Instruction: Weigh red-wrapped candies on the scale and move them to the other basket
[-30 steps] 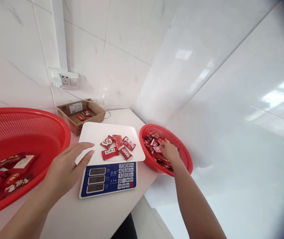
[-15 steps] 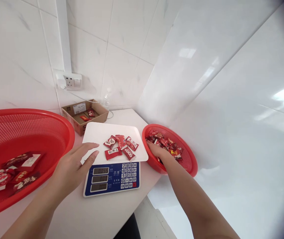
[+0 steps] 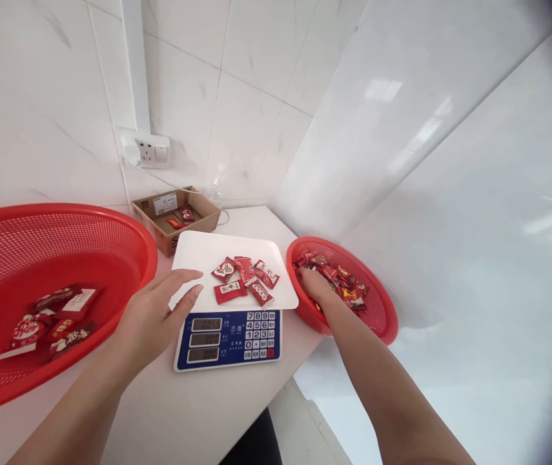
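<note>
My left hand (image 3: 157, 316) hovers at the left edge of the white weighing tray (image 3: 193, 248), thumb and fingers apart, holding nothing. Several red wrapped candies (image 3: 230, 291) lie together on the tray. Below it, the blue panel of the digital scale (image 3: 230, 342) shows keys and three displays; the top one seems to read 0.055. My right hand (image 3: 316, 285) reaches into the smaller red basket (image 3: 377, 316), among many wrapped candies (image 3: 352, 297). Its fingertips are hidden there, so I cannot see whether they grip one.
A large red mesh basket (image 3: 130, 239) with several packets (image 3: 65, 323) stands at the left. Behind the scale is a cardboard box (image 3: 159, 236) holding a few red packets. A clear bottle (image 3: 217, 184) and a wall socket (image 3: 147, 152) are at the back. White walls close in behind and right.
The view has shifted slightly, so everything sits a little further right. My right hand stays in the smaller basket, its wrist a bit more bent. The candies on the tray are unchanged.
</note>
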Demonstrator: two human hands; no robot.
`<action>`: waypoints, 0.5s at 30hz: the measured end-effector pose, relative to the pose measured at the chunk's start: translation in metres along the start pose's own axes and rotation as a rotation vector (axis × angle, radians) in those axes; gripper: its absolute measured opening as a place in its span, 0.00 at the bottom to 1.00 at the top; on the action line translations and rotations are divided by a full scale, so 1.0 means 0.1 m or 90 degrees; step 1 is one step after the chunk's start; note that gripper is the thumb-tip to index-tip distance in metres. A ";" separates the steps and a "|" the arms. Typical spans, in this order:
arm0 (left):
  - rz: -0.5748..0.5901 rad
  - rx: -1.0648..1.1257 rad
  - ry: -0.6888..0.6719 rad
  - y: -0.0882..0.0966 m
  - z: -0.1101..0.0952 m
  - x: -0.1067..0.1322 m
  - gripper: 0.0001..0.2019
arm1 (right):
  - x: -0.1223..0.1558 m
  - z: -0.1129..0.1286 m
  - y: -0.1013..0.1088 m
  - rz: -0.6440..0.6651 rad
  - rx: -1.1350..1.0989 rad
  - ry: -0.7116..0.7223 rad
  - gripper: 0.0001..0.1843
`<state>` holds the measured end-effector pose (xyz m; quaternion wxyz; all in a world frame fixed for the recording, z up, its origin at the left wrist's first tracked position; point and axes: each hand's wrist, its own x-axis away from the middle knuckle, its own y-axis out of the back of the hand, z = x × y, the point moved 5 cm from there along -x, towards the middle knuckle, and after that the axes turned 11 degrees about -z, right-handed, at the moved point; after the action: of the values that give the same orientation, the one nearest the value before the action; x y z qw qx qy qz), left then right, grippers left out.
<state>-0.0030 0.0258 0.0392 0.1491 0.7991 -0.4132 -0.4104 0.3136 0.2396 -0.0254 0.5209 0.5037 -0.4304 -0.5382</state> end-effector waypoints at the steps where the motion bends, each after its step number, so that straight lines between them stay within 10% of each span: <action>1: 0.000 -0.001 -0.002 0.00 0.00 0.00 0.19 | -0.02 -0.01 0.02 -0.007 -0.006 -0.007 0.15; 15: -0.006 -0.009 0.003 0.02 0.00 -0.01 0.19 | 0.12 -0.16 0.52 -0.193 -0.112 -0.128 0.17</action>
<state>-0.0047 0.0251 0.0405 0.1539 0.8008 -0.4060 -0.4125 0.3366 0.2244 0.0232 0.4303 0.4590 -0.3508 -0.6936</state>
